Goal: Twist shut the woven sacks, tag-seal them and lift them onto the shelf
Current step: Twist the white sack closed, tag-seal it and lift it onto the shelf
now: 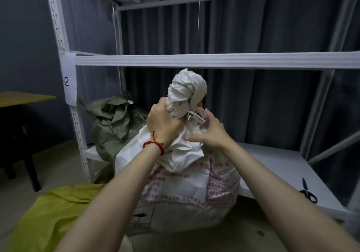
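Observation:
A white woven sack [185,185] with red print stands on the floor in front of the shelf. Its neck is twisted up into a knob [185,94]. My left hand [165,123] grips the twisted neck just below the knob. A white tag seal [196,116] is wrapped round the neck on the right side. My right hand [210,131] is at the tag, fingertips touching it and thumb lying against the sack cloth. A green woven sack [115,125] with a tag sits on the lower shelf [282,162] to the left.
The white metal rack has a middle beam [214,60] just above the sack's knob. Black scissors [307,190] lie on the lower shelf at right. A yellow sack [54,216] lies on the floor at left. A wooden table [21,98] stands far left.

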